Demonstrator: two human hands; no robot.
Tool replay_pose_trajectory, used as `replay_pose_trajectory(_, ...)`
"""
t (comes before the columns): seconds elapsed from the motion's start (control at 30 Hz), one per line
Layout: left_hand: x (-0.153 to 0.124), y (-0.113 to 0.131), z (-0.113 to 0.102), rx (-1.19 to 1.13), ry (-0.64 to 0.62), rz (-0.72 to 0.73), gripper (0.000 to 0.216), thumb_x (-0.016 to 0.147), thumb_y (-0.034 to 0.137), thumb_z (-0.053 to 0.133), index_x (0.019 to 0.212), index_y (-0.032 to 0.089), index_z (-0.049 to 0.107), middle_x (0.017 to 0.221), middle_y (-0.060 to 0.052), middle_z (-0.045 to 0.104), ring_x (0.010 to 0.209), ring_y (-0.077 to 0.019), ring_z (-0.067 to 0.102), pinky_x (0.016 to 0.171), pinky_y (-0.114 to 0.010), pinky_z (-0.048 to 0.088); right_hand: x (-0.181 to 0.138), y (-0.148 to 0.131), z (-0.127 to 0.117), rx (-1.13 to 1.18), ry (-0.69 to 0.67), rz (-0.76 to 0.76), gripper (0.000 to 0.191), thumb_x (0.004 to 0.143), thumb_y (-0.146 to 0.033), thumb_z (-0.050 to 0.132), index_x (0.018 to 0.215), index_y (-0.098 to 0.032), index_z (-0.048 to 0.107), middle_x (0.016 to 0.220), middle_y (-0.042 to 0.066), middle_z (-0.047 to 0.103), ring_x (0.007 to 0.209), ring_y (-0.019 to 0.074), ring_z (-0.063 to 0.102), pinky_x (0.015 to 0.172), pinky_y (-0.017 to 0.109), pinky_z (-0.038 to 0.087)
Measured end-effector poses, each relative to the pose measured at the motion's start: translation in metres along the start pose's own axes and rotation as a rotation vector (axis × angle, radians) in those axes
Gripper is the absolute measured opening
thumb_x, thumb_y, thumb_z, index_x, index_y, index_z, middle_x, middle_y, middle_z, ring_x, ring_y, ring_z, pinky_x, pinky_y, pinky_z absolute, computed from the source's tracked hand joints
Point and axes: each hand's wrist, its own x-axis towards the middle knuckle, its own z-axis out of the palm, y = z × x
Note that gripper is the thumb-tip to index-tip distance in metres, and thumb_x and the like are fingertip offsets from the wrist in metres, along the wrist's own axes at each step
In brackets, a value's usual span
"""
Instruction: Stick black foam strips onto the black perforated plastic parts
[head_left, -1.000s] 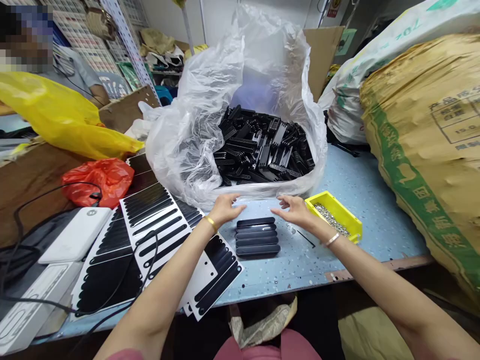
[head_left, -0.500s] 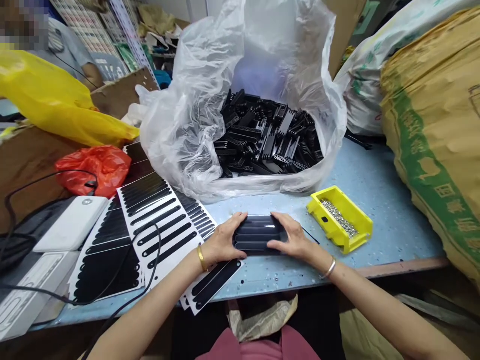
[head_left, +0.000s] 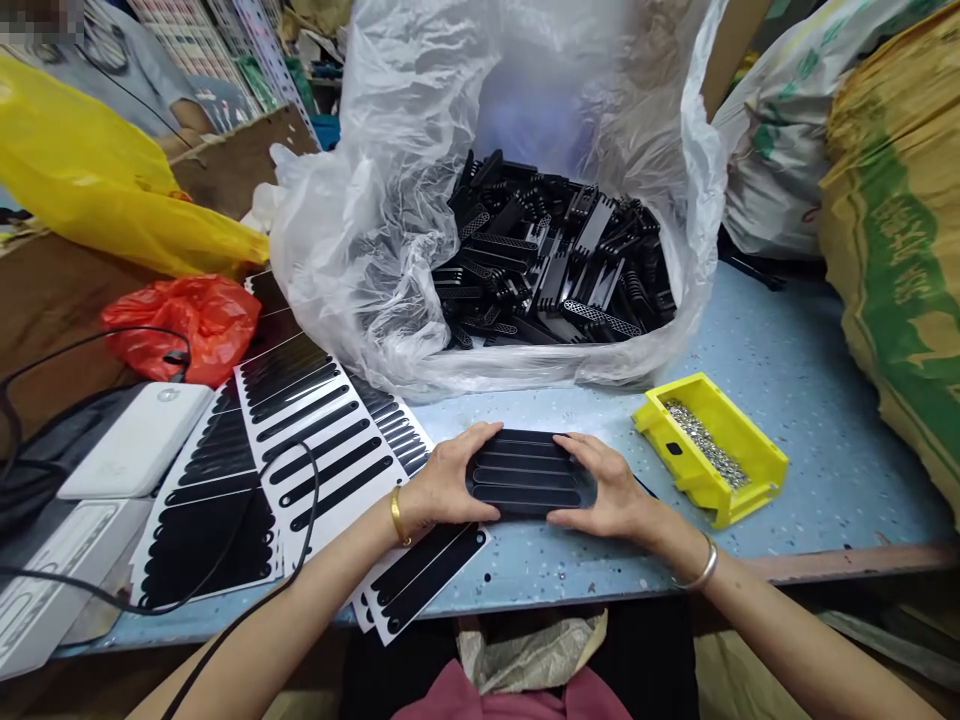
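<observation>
A row of several long black plastic pieces (head_left: 525, 472) lies side by side between my hands, just above or on the blue table. My left hand (head_left: 450, 482) grips the left ends, thumb at the near edge and fingers at the far edge. At the opposite ends, my right hand (head_left: 606, 485) curls round the row the same way. Many similar black pieces (head_left: 555, 255) fill a clear plastic bag (head_left: 375, 220) beyond my hands. Beside my left wrist lie white sheets of black strips (head_left: 330, 450), one partly under my forearm.
A yellow bin (head_left: 765, 460) of small metal parts stands right of my right hand. A white box (head_left: 67, 570), a white power bank (head_left: 135, 440), a black cable (head_left: 311, 520) and a red bag (head_left: 184, 325) are at left. A large brown sack (head_left: 900, 230) stands at right.
The whole view has shifted slightly. My right hand has slid a little outward along the black pieces, and more of their length shows between my hands. Both hands keep hold.
</observation>
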Motion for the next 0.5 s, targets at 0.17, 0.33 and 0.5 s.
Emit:
replay_pose_trajectory(0.17, 0.018, 0.006, -0.010, -0.340, 0.022, -0.201, 0.102, 0.043, 0.032, 0.092, 0.138, 0.018, 0.056, 0.134, -0.014, 0.063, 0.126, -0.0338, 0.057, 0.108, -0.045, 0.044, 0.037, -0.004, -0.026, 0.315, -0.173, 0.395, 0.072, 0.051, -0.049, 0.087, 0.113, -0.018, 0.072, 0.099, 0.009, 0.075, 0.090, 0.0284, 0.069, 0.077, 0.040, 0.057)
replay_pose_trajectory(0.33, 0.035, 0.026, -0.017, -0.561, -0.012, -0.458, 0.059, 0.063, 0.049, 0.080, 0.108, 0.013, 0.069, 0.094, -0.011, 0.073, 0.085, -0.0247, 0.070, 0.071, -0.034, 0.057, 0.075, -0.004, -0.048, 0.661, -0.393, 0.713, 0.037, 0.064, -0.046, 0.072, 0.079, -0.012, 0.072, 0.067, 0.006, 0.069, 0.063, 0.0202, 0.067, 0.054, 0.026, 0.048)
replay_pose_trajectory(0.5, 0.047, 0.035, -0.018, -0.596, -0.142, -0.643, 0.057, 0.079, 0.070, 0.055, 0.088, 0.015, 0.068, 0.061, -0.006, 0.066, 0.053, -0.0204, 0.065, 0.046, -0.027, 0.047, 0.091, 0.004, -0.051, 0.778, -0.653, 0.922, 0.047, 0.085, -0.055, 0.048, 0.081, -0.013, 0.068, 0.066, 0.010, 0.070, 0.056, 0.0211, 0.067, 0.042, 0.024, 0.044)
